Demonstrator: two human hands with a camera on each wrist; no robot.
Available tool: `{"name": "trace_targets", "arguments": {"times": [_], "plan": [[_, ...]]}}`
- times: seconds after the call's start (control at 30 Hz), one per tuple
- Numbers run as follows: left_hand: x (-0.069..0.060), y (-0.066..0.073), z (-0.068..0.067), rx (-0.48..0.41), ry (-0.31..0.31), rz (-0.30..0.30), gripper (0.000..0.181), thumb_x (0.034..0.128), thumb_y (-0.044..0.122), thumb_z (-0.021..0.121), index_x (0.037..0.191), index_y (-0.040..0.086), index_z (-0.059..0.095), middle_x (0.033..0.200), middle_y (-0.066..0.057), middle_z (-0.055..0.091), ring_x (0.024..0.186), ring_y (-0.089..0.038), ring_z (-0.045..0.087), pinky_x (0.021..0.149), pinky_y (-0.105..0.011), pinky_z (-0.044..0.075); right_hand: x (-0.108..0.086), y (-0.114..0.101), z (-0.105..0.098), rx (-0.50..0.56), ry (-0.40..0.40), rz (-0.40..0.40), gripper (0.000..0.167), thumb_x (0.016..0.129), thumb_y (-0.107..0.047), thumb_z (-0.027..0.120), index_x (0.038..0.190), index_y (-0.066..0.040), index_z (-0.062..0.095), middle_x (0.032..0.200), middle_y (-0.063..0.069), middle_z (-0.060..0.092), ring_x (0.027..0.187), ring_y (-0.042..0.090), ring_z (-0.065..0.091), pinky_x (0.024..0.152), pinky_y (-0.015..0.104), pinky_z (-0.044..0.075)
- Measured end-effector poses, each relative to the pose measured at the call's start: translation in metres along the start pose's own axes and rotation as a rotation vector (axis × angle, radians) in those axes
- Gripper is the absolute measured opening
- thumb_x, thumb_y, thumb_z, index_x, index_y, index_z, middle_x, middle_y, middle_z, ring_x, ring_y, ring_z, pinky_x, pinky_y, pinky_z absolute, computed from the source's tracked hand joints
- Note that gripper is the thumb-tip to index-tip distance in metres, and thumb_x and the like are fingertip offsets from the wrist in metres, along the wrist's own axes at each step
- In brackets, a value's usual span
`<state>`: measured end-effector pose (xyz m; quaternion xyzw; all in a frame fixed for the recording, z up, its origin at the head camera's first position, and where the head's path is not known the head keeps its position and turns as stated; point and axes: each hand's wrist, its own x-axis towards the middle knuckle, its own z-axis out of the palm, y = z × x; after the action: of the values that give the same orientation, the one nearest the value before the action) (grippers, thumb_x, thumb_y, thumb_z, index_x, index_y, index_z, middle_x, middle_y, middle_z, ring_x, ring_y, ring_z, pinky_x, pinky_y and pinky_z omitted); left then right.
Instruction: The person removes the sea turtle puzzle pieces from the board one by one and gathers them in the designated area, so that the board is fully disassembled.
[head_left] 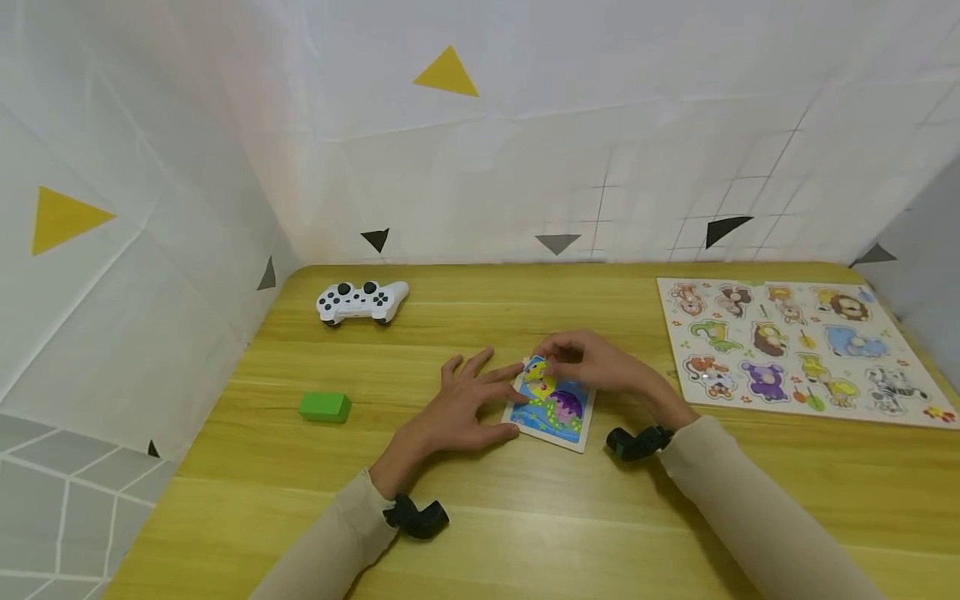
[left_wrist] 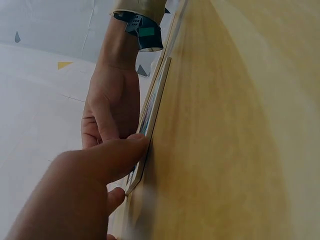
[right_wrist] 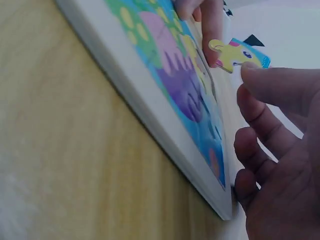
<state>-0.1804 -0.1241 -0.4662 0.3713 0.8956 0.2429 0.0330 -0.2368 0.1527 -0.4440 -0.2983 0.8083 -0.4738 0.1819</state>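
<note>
A small jigsaw board (head_left: 558, 442) with a pale rim lies on the table, showing a colourful cartoon animal and a purple shape. My right hand (head_left: 600, 365) pinches a yellow and blue puzzle piece (right_wrist: 235, 56) between thumb and finger, just over the board's far part; the right wrist view shows it raised off the surface and tilted. My left hand (head_left: 468, 408) rests at the board's left side, fingers spread and fairly straight. Its thumb (left_wrist: 125, 150) touches the board's edge in the left wrist view. Part of the picture is hidden under the hands.
A white game controller (head_left: 360, 303) lies at the table's back left, with a green block (head_left: 325, 407) nearer on the same side. To the right is a large animal peg puzzle (head_left: 810, 346). A white patterned sheet (head_left: 480, 183) stands behind the table.
</note>
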Motion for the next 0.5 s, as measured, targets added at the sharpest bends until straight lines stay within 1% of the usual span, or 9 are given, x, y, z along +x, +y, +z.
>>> {"name": "trace_targets", "arguments": {"times": [0.2,0.3,0.4,0.5], "plan": [[0.000,0.000,-0.001,-0.006,0.020,0.014,0.032,0.0934,0.050,0.063,0.123,0.037,0.069,0.162,0.007,0.042,0.157,-0.041,0.017,0.116,-0.070,0.007,0.000,0.002,-0.008,0.033,0.102,0.046,0.017,0.103,-0.019,0.061,0.112,-0.012,0.073,0.102,0.010,0.070,0.088,0.022,0.064,0.078,0.030,0.053],[0.000,0.000,0.000,0.003,0.020,0.011,0.032,0.0932,0.050,0.064,0.122,0.038,0.069,0.162,0.007,0.042,0.157,-0.041,0.017,0.116,-0.070,0.007,0.003,0.002,-0.012,0.045,0.142,0.069,0.018,0.103,-0.021,0.060,0.111,-0.012,0.074,0.103,0.011,0.070,0.090,0.025,0.063,0.079,0.033,0.053],[0.001,0.000,0.000,0.009,0.019,0.007,0.032,0.0927,0.050,0.064,0.122,0.038,0.069,0.162,0.007,0.042,0.157,-0.041,0.018,0.116,-0.069,0.007,0.008,0.001,-0.016,0.037,0.182,0.086,0.018,0.103,-0.021,0.061,0.111,-0.010,0.074,0.104,0.013,0.071,0.090,0.028,0.063,0.079,0.033,0.053],[0.001,0.000,-0.001,0.007,0.016,0.005,0.032,0.0924,0.050,0.064,0.122,0.038,0.070,0.162,0.008,0.042,0.157,-0.040,0.018,0.116,-0.069,0.007,0.015,0.000,-0.020,-0.002,0.210,0.083,0.019,0.102,-0.019,0.061,0.113,-0.009,0.074,0.102,0.014,0.072,0.087,0.029,0.063,0.074,0.030,0.052]]}}
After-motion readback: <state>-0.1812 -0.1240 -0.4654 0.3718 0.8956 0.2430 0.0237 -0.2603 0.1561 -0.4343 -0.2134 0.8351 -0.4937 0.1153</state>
